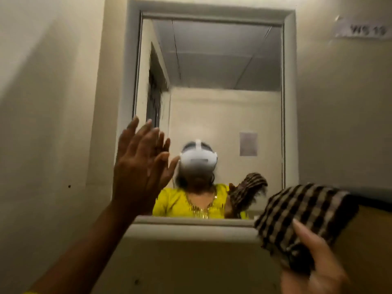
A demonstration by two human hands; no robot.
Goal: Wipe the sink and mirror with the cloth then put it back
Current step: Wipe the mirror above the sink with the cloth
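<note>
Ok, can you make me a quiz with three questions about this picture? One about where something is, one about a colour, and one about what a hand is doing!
1. Where is the cloth?
A. On top of the mirror
B. In the right hand
C. On the floor

2. What does the cloth look like?
A. Plain red
B. Blue with spots
C. Dark and beige checks

3. How is the left hand?
A. Open, fingers spread
B. Closed in a fist
C. Holding a brush

Answers:
1 B, because the thumb and fingers curl round the cloth at the lower right.
2 C, because dark and beige squares cross all over it.
3 A, because its straight fingers fan out in front of the mirror's lower left and it holds nothing.
</note>
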